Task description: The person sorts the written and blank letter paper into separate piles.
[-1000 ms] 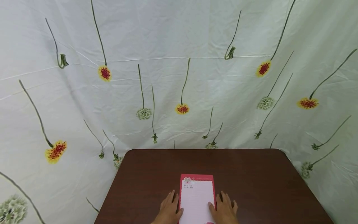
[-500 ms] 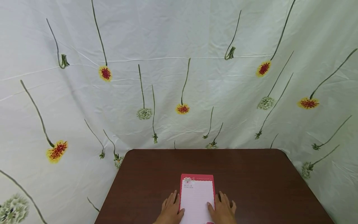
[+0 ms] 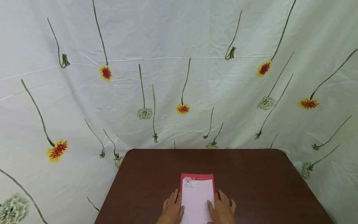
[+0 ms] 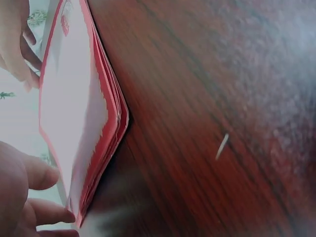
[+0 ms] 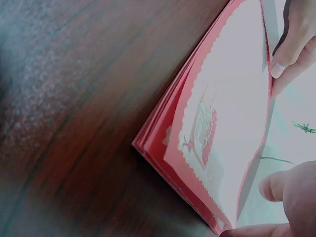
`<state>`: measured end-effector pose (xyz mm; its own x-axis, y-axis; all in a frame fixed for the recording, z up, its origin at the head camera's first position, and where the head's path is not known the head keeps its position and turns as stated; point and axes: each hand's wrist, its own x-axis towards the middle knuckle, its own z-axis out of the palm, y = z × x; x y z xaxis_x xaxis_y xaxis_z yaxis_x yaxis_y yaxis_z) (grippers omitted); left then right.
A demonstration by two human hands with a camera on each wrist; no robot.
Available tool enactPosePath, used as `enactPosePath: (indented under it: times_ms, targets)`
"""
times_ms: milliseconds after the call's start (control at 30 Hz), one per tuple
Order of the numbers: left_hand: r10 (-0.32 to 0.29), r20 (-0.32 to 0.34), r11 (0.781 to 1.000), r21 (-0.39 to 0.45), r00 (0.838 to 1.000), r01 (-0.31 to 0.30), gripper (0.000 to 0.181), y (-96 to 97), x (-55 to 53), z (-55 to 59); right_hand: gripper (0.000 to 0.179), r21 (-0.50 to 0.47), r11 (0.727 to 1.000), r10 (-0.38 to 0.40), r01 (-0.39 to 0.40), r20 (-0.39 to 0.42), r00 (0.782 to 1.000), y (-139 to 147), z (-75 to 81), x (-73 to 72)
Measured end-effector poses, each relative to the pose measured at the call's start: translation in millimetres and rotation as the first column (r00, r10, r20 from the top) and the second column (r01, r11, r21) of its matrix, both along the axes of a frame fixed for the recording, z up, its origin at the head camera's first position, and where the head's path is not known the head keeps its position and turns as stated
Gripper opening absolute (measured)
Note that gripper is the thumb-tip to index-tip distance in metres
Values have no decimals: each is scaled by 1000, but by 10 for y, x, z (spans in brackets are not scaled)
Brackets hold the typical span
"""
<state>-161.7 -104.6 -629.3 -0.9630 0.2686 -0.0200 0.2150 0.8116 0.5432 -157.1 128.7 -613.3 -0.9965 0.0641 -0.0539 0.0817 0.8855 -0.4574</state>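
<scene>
A paper notepad [image 3: 196,196] with a red border and a pale lined page lies on the dark wooden table [image 3: 251,174]. Small dark characters and a white flower print mark its top. My left hand [image 3: 171,209] lies along the pad's left edge, fingers extended forward and thumb by the page. On the opposite side, my right hand [image 3: 222,209] rests along the right edge with its thumb over the page. In the left wrist view, fingertips of the left hand [image 4: 29,197] touch the pad's edge. Several red-edged layers show in the pad [image 5: 202,113] in the right wrist view.
A white curtain [image 3: 162,37] printed with flowers and stems hangs behind the table and along both sides. A small pale sliver [image 4: 222,146] shows on the tabletop in the left wrist view. The table's far edge runs beyond the pad.
My left hand has shifted slightly right, closer against the pad. The right hand has edged slightly left. The notepad stays in nearly the same place.
</scene>
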Motion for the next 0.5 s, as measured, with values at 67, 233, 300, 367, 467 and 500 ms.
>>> enactPosePath:
  times_ms: [67, 233, 300, 367, 467, 500]
  targets:
    - [20, -44, 1000, -3, 999, -20, 56, 17, 18, 10, 52, -6, 1000, -18, 17, -36, 999, -8, 6, 4]
    - [64, -160, 998, 5, 985, -64, 45, 53, 50, 47, 33, -50, 996, -75, 68, -133, 988, -11, 25, -6]
    - [72, -196, 997, 29, 978, -67, 43, 61, 48, 48, 24, -79, 994, -84, 72, -155, 984, 2, 38, -24]
    - [75, -217, 996, 56, 973, -64, 41, 62, 33, 39, 17, -121, 991, -84, 65, -156, 984, 17, 51, -43]
    - [94, -225, 991, 115, 970, -70, 36, 47, 4, 5, 8, -190, 980, -80, 54, -129, 988, 38, 75, -66]
    - [102, -200, 987, 145, 974, -74, 35, 38, -4, 8, 7, -214, 975, -82, 57, -110, 991, 43, 86, -72]
